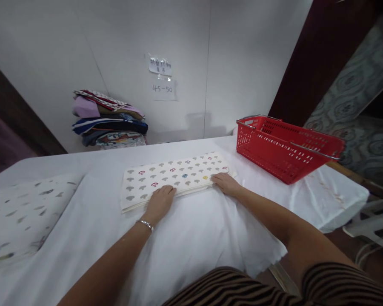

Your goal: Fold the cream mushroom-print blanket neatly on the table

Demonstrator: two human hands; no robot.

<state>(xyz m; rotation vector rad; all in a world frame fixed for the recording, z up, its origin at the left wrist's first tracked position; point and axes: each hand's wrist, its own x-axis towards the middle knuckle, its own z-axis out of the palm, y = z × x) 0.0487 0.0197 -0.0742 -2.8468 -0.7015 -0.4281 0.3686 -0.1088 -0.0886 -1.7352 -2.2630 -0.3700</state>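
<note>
A folded white cloth (169, 176) printed with small grey, red, blue and yellow mushrooms lies as a long layered strip on the white-covered table. My left hand (161, 202), with a silver bracelet at the wrist, rests on its near edge, left of the middle. At the near right corner, my right hand (226, 183) lies on the same cloth with its fingers pointing left. The fingers of both hands are laid over the fabric; their undersides are hidden. To the left, a second white cloth (28, 212) with scattered dark prints lies spread on the table.
A red plastic basket (274, 155) with metal handles stands at the back right. Against the wall on the left is a stack of folded fabrics (110, 123). A paper note (164, 90) reading "45-50" hangs on the wall. A white plastic stool (373, 225) stands at right.
</note>
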